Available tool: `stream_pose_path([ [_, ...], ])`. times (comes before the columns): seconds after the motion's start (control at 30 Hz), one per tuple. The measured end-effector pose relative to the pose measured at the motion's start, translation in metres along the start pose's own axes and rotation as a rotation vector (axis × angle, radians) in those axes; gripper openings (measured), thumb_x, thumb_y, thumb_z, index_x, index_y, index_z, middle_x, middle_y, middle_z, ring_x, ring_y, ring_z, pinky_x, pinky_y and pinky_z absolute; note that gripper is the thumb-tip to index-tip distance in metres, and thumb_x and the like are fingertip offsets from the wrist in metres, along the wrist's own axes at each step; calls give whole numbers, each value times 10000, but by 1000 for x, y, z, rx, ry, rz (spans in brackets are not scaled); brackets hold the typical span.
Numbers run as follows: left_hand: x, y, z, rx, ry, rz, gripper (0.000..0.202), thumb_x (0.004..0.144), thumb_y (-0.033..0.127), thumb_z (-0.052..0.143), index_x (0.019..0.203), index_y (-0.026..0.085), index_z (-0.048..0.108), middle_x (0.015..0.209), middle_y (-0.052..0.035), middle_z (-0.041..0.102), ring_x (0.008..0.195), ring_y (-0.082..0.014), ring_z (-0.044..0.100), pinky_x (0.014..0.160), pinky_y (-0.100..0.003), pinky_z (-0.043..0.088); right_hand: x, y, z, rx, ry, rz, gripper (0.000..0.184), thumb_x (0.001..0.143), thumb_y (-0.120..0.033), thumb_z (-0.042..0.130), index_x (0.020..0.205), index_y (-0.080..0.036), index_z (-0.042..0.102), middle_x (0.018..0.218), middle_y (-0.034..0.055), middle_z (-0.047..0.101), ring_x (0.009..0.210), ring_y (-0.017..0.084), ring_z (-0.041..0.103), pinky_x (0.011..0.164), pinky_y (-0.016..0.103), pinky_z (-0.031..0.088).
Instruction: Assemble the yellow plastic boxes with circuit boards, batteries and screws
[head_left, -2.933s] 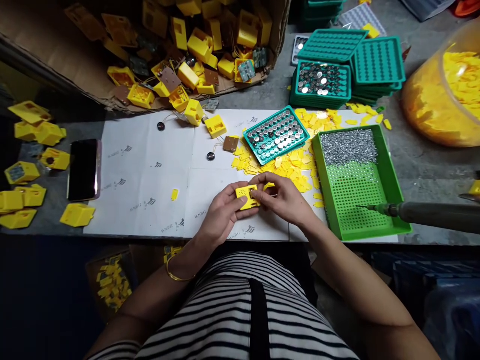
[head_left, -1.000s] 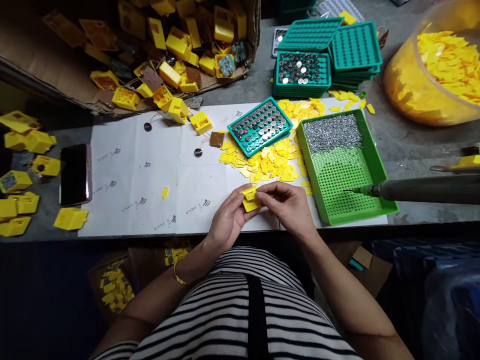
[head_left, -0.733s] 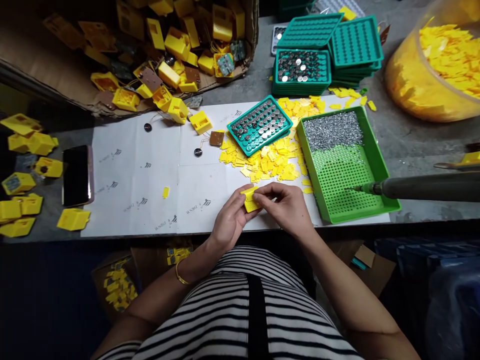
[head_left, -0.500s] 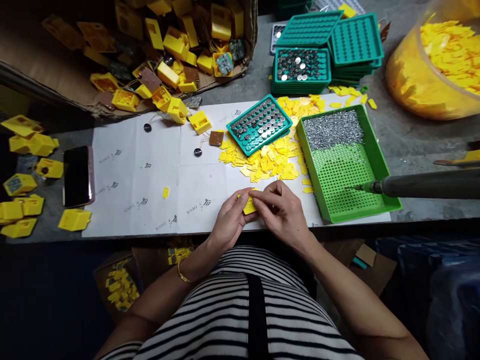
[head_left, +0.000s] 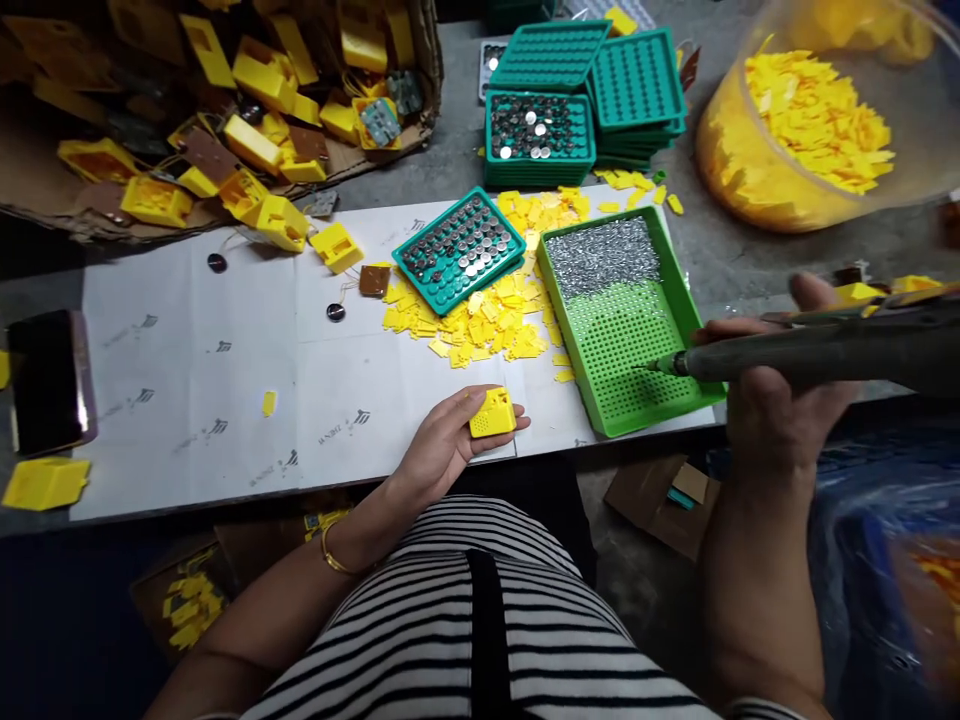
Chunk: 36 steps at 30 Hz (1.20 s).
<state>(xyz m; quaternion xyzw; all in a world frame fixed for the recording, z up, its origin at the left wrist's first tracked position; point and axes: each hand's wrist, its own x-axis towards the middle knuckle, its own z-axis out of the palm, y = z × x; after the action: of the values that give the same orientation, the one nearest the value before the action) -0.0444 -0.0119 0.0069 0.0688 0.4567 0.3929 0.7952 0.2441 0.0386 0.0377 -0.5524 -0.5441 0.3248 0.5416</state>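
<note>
A small yellow plastic case with a patch of round holes lies in my left hand, thumb on top and fingers beneath. My right hand is around the dark body of an electric screwdriver, fingers on both sides of it. The screwdriver's thin bit points left, above the green perforated basket. Small silver screws fill the far end of that basket. Loose yellow plastic pieces are heaped beyond my left hand, partly under a teal tray of button cells.
A cardboard box of yellow cases and wired parts stands back left. Stacked teal trays and a clear tub of yellow pieces are at the back. A phone lies left, a brown square mid-table.
My right hand has left the yellow case and moved right onto the screwdriver. My left hand still holds the case, now more exposed. The view has shifted right.
</note>
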Motion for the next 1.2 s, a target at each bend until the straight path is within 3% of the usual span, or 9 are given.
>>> stream_pose_path([
  [0.1,0,0,4,13,11,-23,275,868,333,620,1050,127,606,1012,-147,741,992,-275,712,782,-313,591,20,-4,4,107,-222,-117,589,720,-448,785,1255,-300,587,708,31,653,641,199,616,695,400,508],
  [0.13,1,0,6,34,21,-28,278,855,335,641,1041,130,606,1016,-144,740,990,-268,714,783,-306,590,23,-7,8,125,-234,-124,500,736,-442,771,1187,-299,609,656,4,625,593,181,597,657,381,514],
  [0.2,2,-1,10,95,46,-40,290,819,323,692,1023,138,600,990,-131,743,962,-246,721,768,-284,588,26,-12,18,119,-137,-145,378,755,-477,731,1057,-296,593,602,-35,567,519,160,555,580,358,511],
  [0.33,9,-6,21,180,79,-72,342,787,337,734,1031,144,593,950,-114,745,890,-212,734,725,-255,588,26,-15,44,-15,143,-141,402,780,-596,596,1017,-300,465,587,-47,457,460,160,497,514,362,486],
  [0.43,13,-12,29,194,59,-119,354,788,334,735,1058,142,608,974,-119,742,898,-207,731,714,-249,591,32,-9,60,-51,212,-134,450,792,-635,510,1070,-288,439,578,-42,411,435,159,464,485,355,462],
  [0.63,17,-16,34,208,56,-172,300,813,300,712,1048,134,628,1025,-126,734,940,-202,721,763,-254,593,49,0,78,-5,169,-197,404,805,-604,490,1041,-285,412,572,-61,395,402,132,410,427,307,410],
  [0.87,18,-10,36,193,61,-179,242,850,273,666,1035,123,620,1071,-139,720,962,-207,716,795,-263,591,56,6,84,-94,169,-159,401,841,-638,410,1019,-281,372,617,-50,419,419,115,417,438,298,412],
  [1.07,19,-8,37,172,66,-187,208,866,247,636,1031,121,618,1045,-138,721,964,-211,716,797,-265,589,57,5,85,112,133,-265,357,825,-579,565,931,-278,406,556,-90,377,385,88,384,393,257,389],
  [1.2,19,-9,36,182,61,-190,235,867,265,635,1054,125,612,1057,-140,716,988,-217,709,803,-278,589,60,8,90,135,165,-276,429,769,-662,584,891,-284,423,551,-88,398,351,90,356,347,263,351],
])
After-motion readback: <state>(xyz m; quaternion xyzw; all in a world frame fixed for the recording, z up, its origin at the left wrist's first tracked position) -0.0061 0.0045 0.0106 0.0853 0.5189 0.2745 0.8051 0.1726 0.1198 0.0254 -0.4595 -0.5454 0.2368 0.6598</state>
